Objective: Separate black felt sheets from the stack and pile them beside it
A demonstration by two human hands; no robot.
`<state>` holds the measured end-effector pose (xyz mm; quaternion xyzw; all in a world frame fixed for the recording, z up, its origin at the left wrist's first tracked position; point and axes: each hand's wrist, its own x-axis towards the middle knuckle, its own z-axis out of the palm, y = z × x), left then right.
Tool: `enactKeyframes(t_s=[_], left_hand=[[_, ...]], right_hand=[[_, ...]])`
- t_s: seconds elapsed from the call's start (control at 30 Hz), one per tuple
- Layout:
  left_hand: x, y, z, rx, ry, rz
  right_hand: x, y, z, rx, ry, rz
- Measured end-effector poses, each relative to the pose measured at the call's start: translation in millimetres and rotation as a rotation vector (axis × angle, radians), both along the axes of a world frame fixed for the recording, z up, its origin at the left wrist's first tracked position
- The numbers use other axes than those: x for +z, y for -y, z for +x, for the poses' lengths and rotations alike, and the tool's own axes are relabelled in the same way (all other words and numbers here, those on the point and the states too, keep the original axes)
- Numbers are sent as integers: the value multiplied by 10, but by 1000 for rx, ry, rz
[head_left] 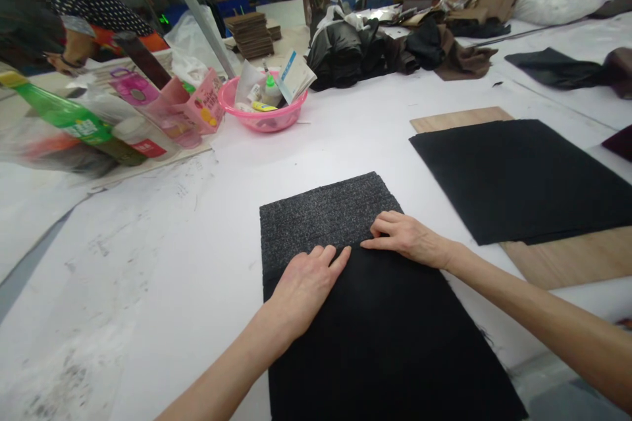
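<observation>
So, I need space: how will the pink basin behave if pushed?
The pink basin probably slides easily, since it looks like thin, light plastic. The booklet jutting outside it might slip off, and the small green-topped bottle standing inside could tip.

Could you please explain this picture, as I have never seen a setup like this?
This is no machine: these are a person's two bare hands, seen from a camera worn on that person's head, looking forward and down. The left hand rests on a black sheet, near the line where it meets a speckled dark grey section; the right hand touches that same line, though whether it pinches anything is hard to tell. The sheet lies on a white tabletop. To the right, another black sheet lies over a light brown board; toward the back left, a pink basin holds small items.
</observation>
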<state>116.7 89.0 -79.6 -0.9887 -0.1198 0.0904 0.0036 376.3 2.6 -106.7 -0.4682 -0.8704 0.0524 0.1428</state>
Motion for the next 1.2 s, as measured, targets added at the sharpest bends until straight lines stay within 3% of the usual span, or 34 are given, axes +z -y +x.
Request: enactKeyframes(t_s=[0.23, 0.43, 0.6, 0.93, 1.2], left_hand=[[78, 24, 149, -42, 51, 69], [-50, 123, 360, 10, 81, 78], [-113, 153, 325, 28, 118, 99], [-44, 143, 340, 63, 77, 31], [-44, 143, 366, 43, 35, 63]], right_hand=[[26, -9, 3, 9, 55, 56], [63, -22, -8, 5, 73, 69], [74, -41, 54, 16, 112, 58], [65, 13, 217, 0, 81, 37], [2, 66, 251, -33, 43, 92]])
